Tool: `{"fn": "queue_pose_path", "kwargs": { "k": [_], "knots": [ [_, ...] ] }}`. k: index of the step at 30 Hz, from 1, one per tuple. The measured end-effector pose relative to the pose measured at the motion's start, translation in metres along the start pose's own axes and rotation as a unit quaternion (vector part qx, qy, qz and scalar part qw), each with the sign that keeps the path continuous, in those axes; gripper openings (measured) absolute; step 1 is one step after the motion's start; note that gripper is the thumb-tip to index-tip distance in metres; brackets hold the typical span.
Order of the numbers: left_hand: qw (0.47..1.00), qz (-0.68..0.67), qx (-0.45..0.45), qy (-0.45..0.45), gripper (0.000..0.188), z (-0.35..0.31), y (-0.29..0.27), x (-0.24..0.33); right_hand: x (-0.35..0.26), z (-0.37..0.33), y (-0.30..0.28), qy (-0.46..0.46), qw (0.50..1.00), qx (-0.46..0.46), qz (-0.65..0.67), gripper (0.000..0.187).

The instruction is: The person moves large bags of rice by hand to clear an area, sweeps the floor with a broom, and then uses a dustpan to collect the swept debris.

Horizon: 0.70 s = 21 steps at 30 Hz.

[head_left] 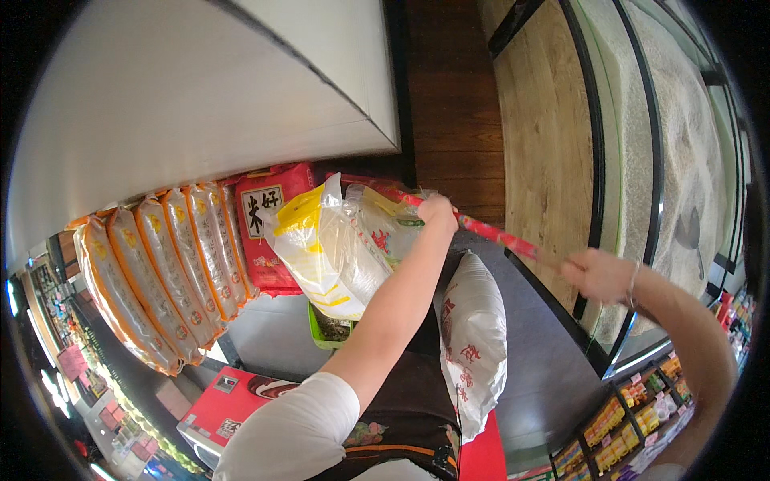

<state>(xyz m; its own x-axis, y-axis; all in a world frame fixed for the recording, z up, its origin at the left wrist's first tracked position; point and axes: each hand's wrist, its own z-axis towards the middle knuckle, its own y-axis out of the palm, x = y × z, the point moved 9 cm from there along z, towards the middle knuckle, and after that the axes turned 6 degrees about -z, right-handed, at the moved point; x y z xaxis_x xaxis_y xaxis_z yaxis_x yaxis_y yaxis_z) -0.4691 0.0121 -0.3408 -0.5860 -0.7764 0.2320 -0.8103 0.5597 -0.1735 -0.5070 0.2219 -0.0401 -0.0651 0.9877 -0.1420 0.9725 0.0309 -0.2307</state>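
A long red pole with a printed pattern [501, 236] slants across the middle, its far left end running in among the bags. My left hand [438, 212] is closed round it. My right hand [595, 275], blurred and wearing a bracelet on the wrist, is closed at the pole's pale right end. Under and beside my left arm stand a crumpled yellow and white plastic sack [325, 248] and a clear plastic bag [383, 216]. What sits at the pole's far end is hidden. Nearer to me, a full white sack with red print [475, 341] leans upright.
Several orange-edged rice sacks [164, 276] stand in a row at left, next to a red sack [269, 232]. A green basket [326, 330] and a red box [224, 409] are nearer. At right, a glass-fronted bin [634, 160] holds grain and a scoop [690, 232].
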Motion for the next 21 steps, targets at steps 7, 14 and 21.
{"fn": "queue_pose_path", "kwargs": {
  "k": [7, 14, 21],
  "knots": [
    [0.4, 0.893, -0.155, 0.133, 0.02, 0.039, 0.075, 0.023, -0.013, 0.051, -0.053, 0.068, 0.986, -0.002, -0.154, 0.055],
    [0.643, 0.621, -0.242, 0.377, 0.012, 0.077, 0.119, 0.052, -0.058, 0.065, -0.121, 0.031, 0.95, 0.037, -0.309, 0.051],
    [0.895, -0.336, -0.276, -0.096, 0.02, 0.069, 0.069, 0.067, -0.127, 0.012, -0.094, 0.003, 0.89, 0.267, -0.37, 0.029]
  ]
}}
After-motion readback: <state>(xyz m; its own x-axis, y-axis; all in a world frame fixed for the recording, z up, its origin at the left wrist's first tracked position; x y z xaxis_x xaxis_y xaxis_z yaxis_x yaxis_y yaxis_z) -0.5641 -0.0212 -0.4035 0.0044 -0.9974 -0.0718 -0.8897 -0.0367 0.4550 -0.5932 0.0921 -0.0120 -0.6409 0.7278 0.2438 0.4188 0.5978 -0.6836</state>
